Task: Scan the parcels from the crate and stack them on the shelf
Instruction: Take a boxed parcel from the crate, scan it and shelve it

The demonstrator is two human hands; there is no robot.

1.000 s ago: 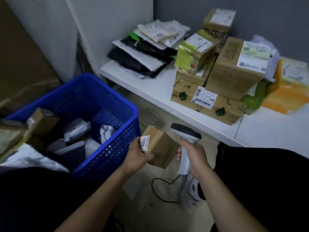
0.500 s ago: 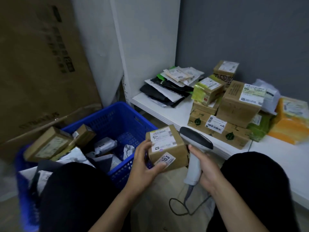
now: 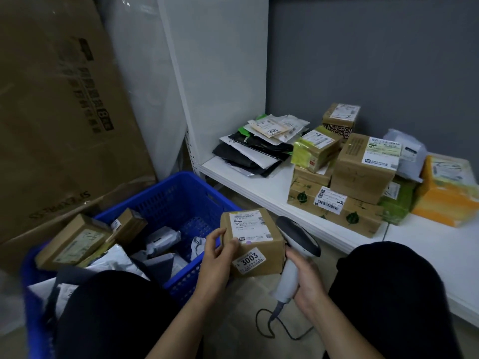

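Low white shelf board (image 3: 261, 189) runs along a grey wall from 12 to 3 o'clock, loaded with a heap of brown cardboard boxes (image 3: 360, 174) and a pile of black and white poly mailers (image 3: 248, 154). A big flat brown cardboard sheet (image 3: 59, 125) leans at 10 o'clock. The blue plastic lattice crate (image 3: 168, 203) sits on the floor at 8 o'clock with parcels inside.

Both forearms come up from 6 o'clock between black-clad knees. The left hand (image 3: 216, 257) has its grip curled round the small brown cardboard parcel with the "3003" sticker (image 3: 256, 244), dead centre, label up. The right hand (image 3: 309, 283) has its grip wrapped round the handle of the white-and-black corded barcode scanner (image 3: 286, 275), whose head is just beside the parcel at its 3 o'clock.
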